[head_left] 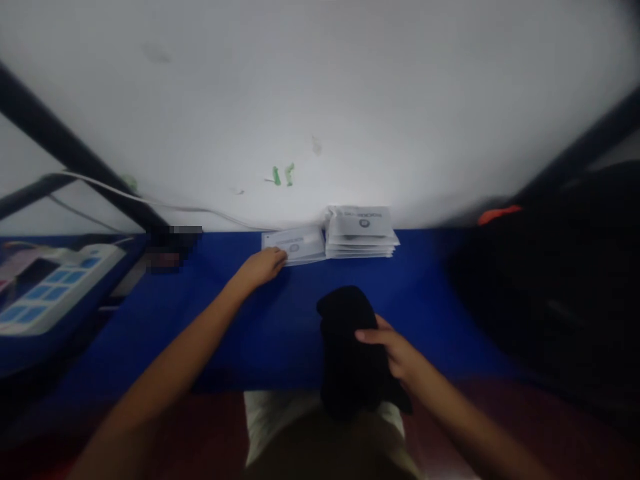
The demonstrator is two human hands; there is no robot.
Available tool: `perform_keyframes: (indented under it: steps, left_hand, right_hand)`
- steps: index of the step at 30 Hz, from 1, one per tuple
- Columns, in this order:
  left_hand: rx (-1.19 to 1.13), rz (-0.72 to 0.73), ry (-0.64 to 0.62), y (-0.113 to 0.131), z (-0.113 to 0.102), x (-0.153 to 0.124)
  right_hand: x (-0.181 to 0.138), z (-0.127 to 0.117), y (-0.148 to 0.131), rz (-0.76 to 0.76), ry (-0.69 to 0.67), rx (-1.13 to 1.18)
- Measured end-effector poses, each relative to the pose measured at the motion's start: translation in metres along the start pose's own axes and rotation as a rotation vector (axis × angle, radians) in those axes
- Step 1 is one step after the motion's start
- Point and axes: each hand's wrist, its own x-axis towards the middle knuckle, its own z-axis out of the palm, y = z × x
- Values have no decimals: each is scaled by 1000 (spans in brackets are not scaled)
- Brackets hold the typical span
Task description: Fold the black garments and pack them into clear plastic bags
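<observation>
My left hand [264, 265] reaches to the near left corner of a flat, whitish printed plastic bag [300, 245] lying on the blue tabletop [250, 333]. Its fingers are closed at the bag's edge. In my right hand [393, 343] is a folded black cloth item [353, 350], pinched with the thumb on top and fingers partly hidden behind it. The cloth hangs over the table's front edge, above my lap; its exact kind cannot be made out. Right of the flat bag stands a stack of filled white printed bags [363, 230], against the wall.
A white power strip [55, 290] with blue sockets lies at the left. A white cable [200, 209] runs along the wall [350, 100]. A large dark heap [540, 287] fills the right side, with an orange bit [500, 214] on it. Dark frame bars slant at both sides.
</observation>
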Motion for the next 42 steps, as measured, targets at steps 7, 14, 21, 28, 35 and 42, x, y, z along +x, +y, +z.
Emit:
perform_keyframes:
  steps: [7, 14, 21, 28, 35, 42]
  left_hand:
    - [-124, 100, -62, 38, -8, -29]
    - [-266, 463, -171, 91, -9, -56]
    - [-217, 553, 284, 114, -9, -63]
    - [-71, 593, 477, 133, 2, -67]
    - [51, 758, 461, 149, 9, -74]
    - [172, 546, 25, 135, 14, -85]
  right_hand:
    - [0, -6, -5, -20, 135, -5]
    - [5, -8, -19, -58, 146, -66]
    - [24, -5, -15, -15, 50, -189]
    - [34, -4, -18, 35, -71, -478]
    - [54, 8, -21, -51, -37, -411]
    - [56, 15, -17, -87, 85, -264]
